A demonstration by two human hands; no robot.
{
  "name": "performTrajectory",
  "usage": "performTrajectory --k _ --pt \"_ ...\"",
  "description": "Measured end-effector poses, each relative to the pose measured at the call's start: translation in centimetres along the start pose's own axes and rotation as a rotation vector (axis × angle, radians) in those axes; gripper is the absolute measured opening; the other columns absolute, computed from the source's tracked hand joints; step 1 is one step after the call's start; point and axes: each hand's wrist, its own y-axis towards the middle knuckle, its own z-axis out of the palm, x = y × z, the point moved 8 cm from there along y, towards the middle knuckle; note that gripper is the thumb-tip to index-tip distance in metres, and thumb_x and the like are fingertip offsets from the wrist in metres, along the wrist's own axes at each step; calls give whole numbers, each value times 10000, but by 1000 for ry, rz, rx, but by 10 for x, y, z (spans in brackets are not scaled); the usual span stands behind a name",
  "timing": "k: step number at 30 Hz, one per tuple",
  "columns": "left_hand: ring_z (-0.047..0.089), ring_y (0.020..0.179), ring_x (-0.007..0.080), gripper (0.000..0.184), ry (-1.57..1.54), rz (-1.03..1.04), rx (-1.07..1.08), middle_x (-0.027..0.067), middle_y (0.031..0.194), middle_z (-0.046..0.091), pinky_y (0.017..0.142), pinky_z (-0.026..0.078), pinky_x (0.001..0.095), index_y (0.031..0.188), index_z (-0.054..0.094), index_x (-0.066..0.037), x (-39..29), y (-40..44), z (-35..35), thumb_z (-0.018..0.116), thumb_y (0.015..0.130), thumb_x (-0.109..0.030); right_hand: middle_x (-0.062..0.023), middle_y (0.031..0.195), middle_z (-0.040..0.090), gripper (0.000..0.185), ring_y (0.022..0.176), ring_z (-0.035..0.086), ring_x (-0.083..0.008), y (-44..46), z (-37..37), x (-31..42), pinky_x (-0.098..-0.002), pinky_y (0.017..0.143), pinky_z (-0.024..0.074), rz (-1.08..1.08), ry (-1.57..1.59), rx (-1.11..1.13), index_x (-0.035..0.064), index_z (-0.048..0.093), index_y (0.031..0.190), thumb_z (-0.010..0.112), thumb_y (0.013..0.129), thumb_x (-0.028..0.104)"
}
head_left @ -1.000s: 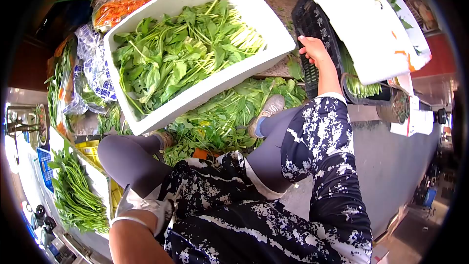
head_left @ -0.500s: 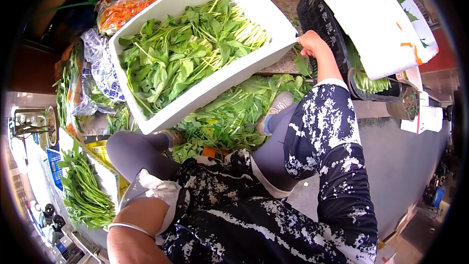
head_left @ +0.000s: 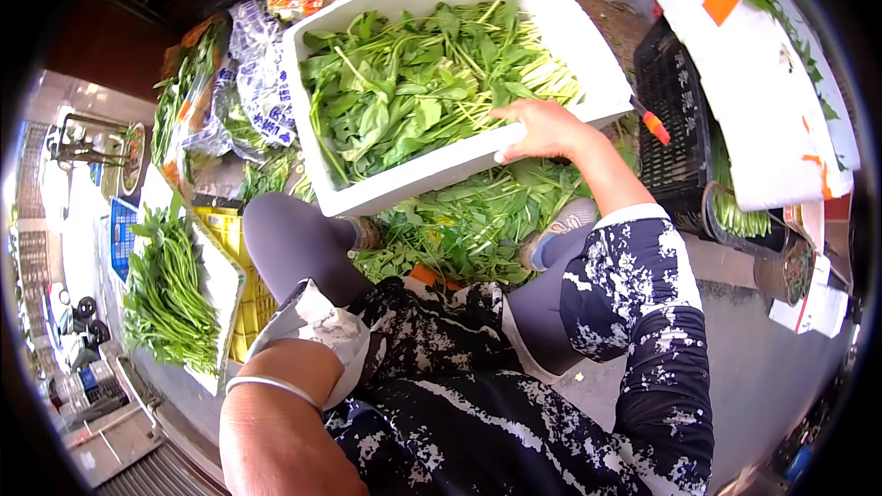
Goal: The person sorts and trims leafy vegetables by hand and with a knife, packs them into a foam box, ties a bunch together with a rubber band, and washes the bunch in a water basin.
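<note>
My right hand (head_left: 544,131) is over the front rim of a white foam box (head_left: 418,170), thumb and fingers apart, with the fingertips near the stems inside. Nothing shows in its grasp; whether it presses on the rim I cannot tell. Leafy green vegetables (head_left: 404,92) fill much of the box, their pale cut stems at the right end. At the box's right corner sticks out a red and orange handle (head_left: 656,127), its other end hidden. My left hand is out of view; only the upper arm shows, with a light band around it.
Loose greens (head_left: 459,230) cover the ground between my feet. On the right stand a black crate (head_left: 675,119) and a white foam lid (head_left: 735,55). Plastic bags (head_left: 262,83) lie left of the box. Long green vegetables (head_left: 175,298) sit by a yellow crate (head_left: 241,308).
My right hand has left the box's right corner, where the red and orange handle now shows, and moved left over the front rim. The whole view has shifted, so things appear farther right.
</note>
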Motion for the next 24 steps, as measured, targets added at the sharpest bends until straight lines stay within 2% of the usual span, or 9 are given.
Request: performTrajectory --k 2,4,6,9,14,16,19,21,24 --pt "502 855 235 207 -14 8 4 105 899 504 592 478 296 945 493 -15 -2 -1 1 456 835 -187 -103 969 630 486 912 585 -267 5 17 4 -375 832 408 -11 -82 13 154 597 1090 692 654 348" --pt "503 860 238 235 -28 25 12 114 916 508 597 478 298 977 495 -6 -2 0 4 456 837 -190 -104 918 638 449 896 590 -266 6 21 7 -382 834 403 0 -124 17 144 606 1052 676 671 370" --pt "507 884 257 299 18 251 -153 141 971 513 599 483 302 1063 486 16 -15 -1 -7 447 843 -184 -93 812 647 369 837 599 -274 6 25 7 -401 814 387 20 -197 -37 135 620 972 646 709 393" --pt "509 910 259 353 -39 99 -34 158 1019 510 606 487 298 1131 467 27 -7 -3 1 441 849 -184 -112 808 644 384 822 601 -271 2 27 12 -393 817 382 18 -194 -79 122 618 971 632 719 411" --pt "517 878 244 391 -10 81 -91 155 964 522 593 485 291 1138 456 48 -4 -8 1 460 848 -214 -124 834 641 407 836 599 -261 -5 39 32 -376 797 390 54 -238 -104 100 612 979 611 739 429" --pt "522 870 251 412 -77 -3 107 150 941 525 614 472 319 1140 454 57 1 -10 11 473 845 -230 -122 839 644 424 833 601 -260 -7 47 38 -380 782 399 59 -242 -162 96 603 993 600 748 442" --pt "526 883 253 438 -33 184 -57 151 967 528 656 455 353 1148 450 63 -5 -8 -4 499 837 -241 -123 783 643 428 784 609 -255 -13 60 60 -381 756 406 104 -188 -195 90 604 966 582 755 461" --pt "527 886 256 448 -40 201 -100 153 982 529 675 448 364 1151 447 67 -2 -8 -6 507 834 -244 -110 709 631 438 717 610 -248 -11 73 70 -371 722 408 143 -154 -182 87 601 924 559 765 492" --pt "528 890 258 465 -43 180 -133 159 1008 530 692 444 372 1156 441 71 4 -12 -14 521 829 -249 -122 717 630 440 727 607 -270 -14 87 95 -379 714 405 105 -128 -366 79 601 926 573 754 483"
